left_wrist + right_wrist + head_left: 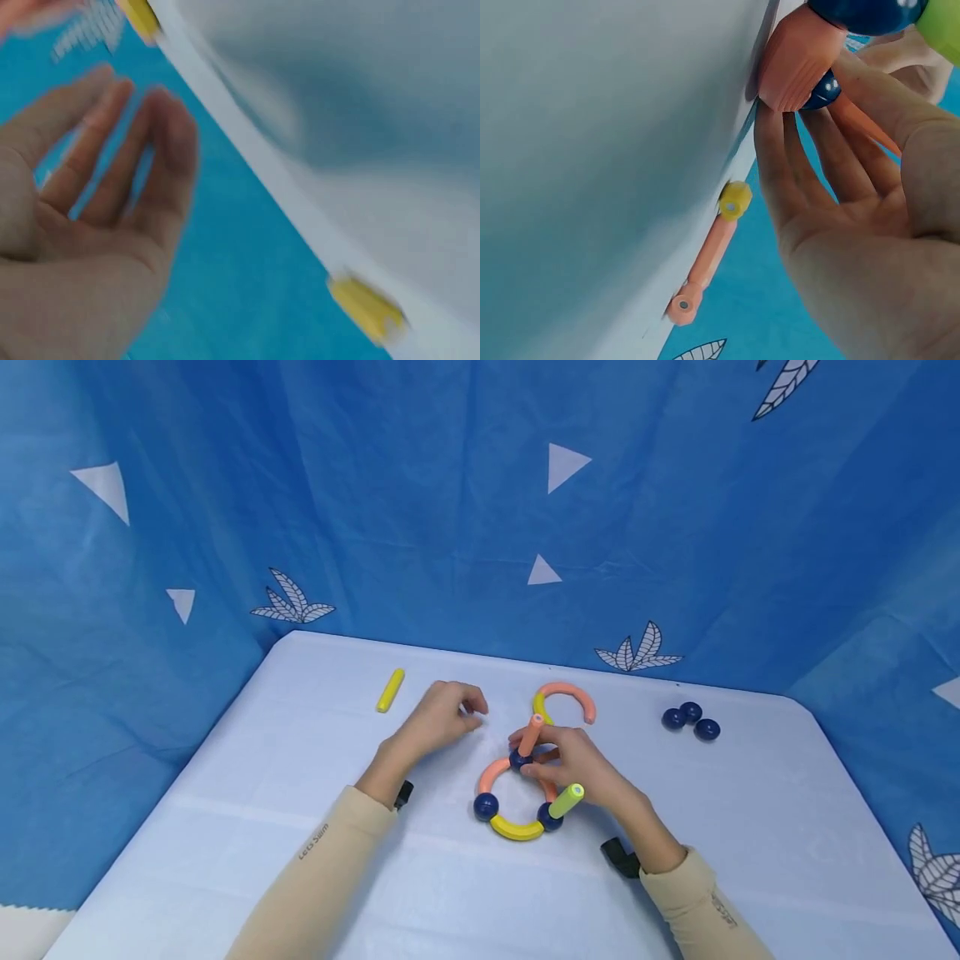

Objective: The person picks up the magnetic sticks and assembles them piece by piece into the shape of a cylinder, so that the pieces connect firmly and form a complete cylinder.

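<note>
A ring of orange and yellow curved sticks joined by navy balls lies on the table. At its far side my right hand pinches a navy ball between thumb and fingers; an orange rod stands up from that ball. A light green rod rises from the ring's near right ball. In the right wrist view an orange curved piece rests by the fingertips. My left hand holds nothing, its fingers loosely bent above the table, left of the ring.
A yellow rod lies beyond the left hand. Behind the ring is an open arc of orange and yellow curved sticks. Three loose navy balls sit at the back right. A blue curtain hangs behind the white table.
</note>
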`<state>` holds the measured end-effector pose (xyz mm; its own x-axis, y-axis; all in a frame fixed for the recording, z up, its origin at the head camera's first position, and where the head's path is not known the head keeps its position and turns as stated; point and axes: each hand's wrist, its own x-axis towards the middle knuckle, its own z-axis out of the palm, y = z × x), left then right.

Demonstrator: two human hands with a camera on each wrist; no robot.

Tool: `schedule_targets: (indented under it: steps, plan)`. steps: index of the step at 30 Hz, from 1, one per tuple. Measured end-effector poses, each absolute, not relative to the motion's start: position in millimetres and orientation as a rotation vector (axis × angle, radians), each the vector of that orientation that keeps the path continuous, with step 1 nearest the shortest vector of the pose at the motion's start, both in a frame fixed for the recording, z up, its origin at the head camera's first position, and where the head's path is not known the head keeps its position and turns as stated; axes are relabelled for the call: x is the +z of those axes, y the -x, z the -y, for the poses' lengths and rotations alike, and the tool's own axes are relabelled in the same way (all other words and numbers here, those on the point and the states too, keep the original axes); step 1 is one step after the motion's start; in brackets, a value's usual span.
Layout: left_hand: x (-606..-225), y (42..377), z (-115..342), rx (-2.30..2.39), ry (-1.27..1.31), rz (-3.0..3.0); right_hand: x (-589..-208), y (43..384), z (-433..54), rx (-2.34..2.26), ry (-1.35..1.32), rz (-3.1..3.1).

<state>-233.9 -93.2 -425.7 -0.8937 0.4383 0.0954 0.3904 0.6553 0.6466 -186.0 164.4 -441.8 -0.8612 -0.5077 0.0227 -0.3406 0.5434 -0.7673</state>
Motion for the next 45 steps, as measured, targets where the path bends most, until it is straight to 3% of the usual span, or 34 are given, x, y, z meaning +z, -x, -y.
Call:
schedule_targets:
  steps: [9,23,27,38,45]
  plan:
    - [-436,255,164,0.831,-0.186,-3.121,-443,186,-163,-1.159,0.703,-2.599]
    - [-431,255,171,0.784,0.059,-3.044,-444,189,-170,-1.205,0.491,-2.715]
    - [-426,254,165,0.919,-0.023,-3.013,-443,188,-171,-1.186,0.421,-2.779]
    - [-404,233,109,1.318,-0.746,-2.613,-446,189,-175,-1.110,0.300,-2.878]
    - [-390,218,90,1.391,-0.985,-2.544,-444,190,-174,-1.068,0.258,-2.904]
